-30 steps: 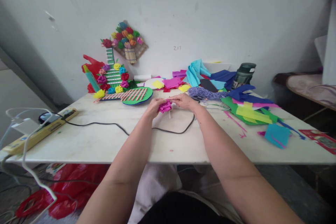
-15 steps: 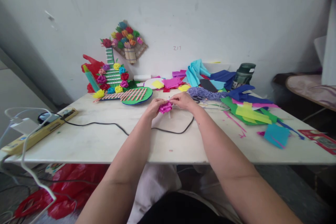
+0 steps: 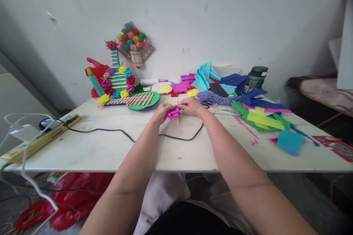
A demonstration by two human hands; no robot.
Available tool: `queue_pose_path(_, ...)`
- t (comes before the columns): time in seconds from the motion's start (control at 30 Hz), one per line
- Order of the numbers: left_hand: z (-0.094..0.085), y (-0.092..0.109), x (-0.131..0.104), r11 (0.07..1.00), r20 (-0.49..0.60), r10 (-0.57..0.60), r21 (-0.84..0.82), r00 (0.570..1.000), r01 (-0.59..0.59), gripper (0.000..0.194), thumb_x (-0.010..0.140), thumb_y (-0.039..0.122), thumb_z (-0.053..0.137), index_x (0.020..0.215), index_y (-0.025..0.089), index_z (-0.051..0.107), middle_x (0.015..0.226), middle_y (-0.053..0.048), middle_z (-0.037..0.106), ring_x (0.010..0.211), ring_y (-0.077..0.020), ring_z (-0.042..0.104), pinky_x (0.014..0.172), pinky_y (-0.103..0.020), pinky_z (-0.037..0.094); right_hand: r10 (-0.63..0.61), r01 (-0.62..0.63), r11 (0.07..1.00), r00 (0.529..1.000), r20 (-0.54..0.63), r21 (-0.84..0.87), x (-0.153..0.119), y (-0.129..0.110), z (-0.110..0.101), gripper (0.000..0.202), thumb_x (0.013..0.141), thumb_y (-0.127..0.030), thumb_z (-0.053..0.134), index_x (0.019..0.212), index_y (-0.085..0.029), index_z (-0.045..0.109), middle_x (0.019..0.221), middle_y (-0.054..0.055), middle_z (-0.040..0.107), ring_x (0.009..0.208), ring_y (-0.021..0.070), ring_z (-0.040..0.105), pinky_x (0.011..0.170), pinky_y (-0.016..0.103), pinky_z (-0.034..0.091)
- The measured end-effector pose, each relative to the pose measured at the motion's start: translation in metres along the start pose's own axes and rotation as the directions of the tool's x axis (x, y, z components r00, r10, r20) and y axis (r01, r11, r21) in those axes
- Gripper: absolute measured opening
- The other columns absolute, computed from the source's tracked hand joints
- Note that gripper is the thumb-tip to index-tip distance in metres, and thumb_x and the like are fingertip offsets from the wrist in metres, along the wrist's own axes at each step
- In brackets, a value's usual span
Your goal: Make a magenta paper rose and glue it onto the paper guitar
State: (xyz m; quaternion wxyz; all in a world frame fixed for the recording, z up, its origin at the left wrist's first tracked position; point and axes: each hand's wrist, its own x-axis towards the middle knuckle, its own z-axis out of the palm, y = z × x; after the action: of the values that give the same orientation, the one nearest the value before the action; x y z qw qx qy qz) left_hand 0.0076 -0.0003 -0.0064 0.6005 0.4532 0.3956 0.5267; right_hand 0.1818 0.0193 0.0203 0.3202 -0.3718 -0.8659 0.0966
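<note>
A magenta crepe paper flower (image 3: 173,112) is held between my two hands above the middle of the table (image 3: 91,147). My left hand (image 3: 162,112) is closed on its left side. From the upper right, my right hand (image 3: 190,104) pinches the flower's edge, fingertips close to those of the left. Part of the flower is hidden behind the fingers. A black cable (image 3: 187,139) curves across the tabletop just below it.
Guitar-shaped crafts with paper flowers (image 3: 119,77) stand back left. Crepe paper sheets (image 3: 264,117), purple yarn (image 3: 215,97) and a dark green bottle (image 3: 256,78) lie or stand right and behind. A yellow power strip (image 3: 44,137) sits along the left edge.
Almost nothing differs. The flower and both hands keep the same place and grip, with only a very slight shift of the fingers.
</note>
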Motion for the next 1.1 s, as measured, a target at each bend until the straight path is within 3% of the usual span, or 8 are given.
queue_pose_path(0.2,-0.0010,-0.0006,-0.0001,0.996,-0.005,0.058,0.063,0.998,-0.057,0.011,0.061,0.016,0.071,0.058,0.009,0.062,0.052,-0.004,0.061,0.048,-0.0130,0.059,0.050,-0.023,0.047,0.008,-0.008,1.000,1.000,0.008,0.002,-0.0008,-0.0011,-0.0003,0.025,0.082,-0.026,0.057,0.071,-0.014,0.075,0.061,0.002,0.067,0.059,0.0113,0.053,0.055,0.021,0.031)
queue_pose_path(0.4,-0.0009,-0.0001,0.0005,0.998,0.023,0.059,0.029,0.998,-0.059,0.014,0.058,0.019,0.071,0.061,0.007,0.063,0.058,-0.008,0.065,0.051,-0.0162,0.062,0.053,-0.027,0.050,0.032,-0.033,0.999,0.999,-0.032,-0.036,0.0006,-0.0044,-0.0003,0.019,0.080,-0.027,0.061,0.080,-0.018,0.078,0.077,0.005,0.074,0.067,0.0138,0.060,0.058,0.023,0.035)
queue_pose_path(0.6,-0.0017,-0.0003,0.0004,0.997,0.072,0.066,0.043,0.995,-0.069,0.018,0.058,0.020,0.070,0.067,0.005,0.066,0.063,-0.010,0.068,0.054,-0.0183,0.065,0.053,-0.027,0.050,0.040,-0.044,0.998,0.997,-0.063,-0.053,0.0012,-0.0059,-0.0010,0.014,0.077,-0.024,0.066,0.080,-0.021,0.079,0.077,0.004,0.074,0.070,0.0150,0.063,0.059,0.023,0.037)
queue_pose_path(0.87,-0.0002,0.0002,0.0003,0.996,0.051,0.076,0.049,0.996,-0.078,0.020,0.061,0.024,0.071,0.067,0.005,0.067,0.060,-0.009,0.066,0.049,-0.0142,0.061,0.048,-0.023,0.044,0.062,-0.066,0.997,0.994,-0.091,-0.046,0.0018,-0.0069,-0.0006,0.012,0.074,-0.021,0.066,0.077,-0.019,0.078,0.075,0.003,0.072,0.067,0.0135,0.060,0.059,0.023,0.036)
queue_pose_path(1.1,-0.0024,0.0001,0.0019,0.988,0.078,0.111,0.095,0.991,-0.119,0.023,0.061,0.027,0.077,0.059,0.008,0.064,0.048,-0.003,0.056,0.041,-0.0073,0.047,0.041,-0.019,0.033,0.061,-0.058,0.998,0.992,-0.107,0.028,0.0035,0.0003,0.0030,0.009,0.073,-0.022,0.068,0.074,-0.019,0.076,0.074,0.003,0.070,0.066,0.0130,0.058,0.061,0.023,0.037)
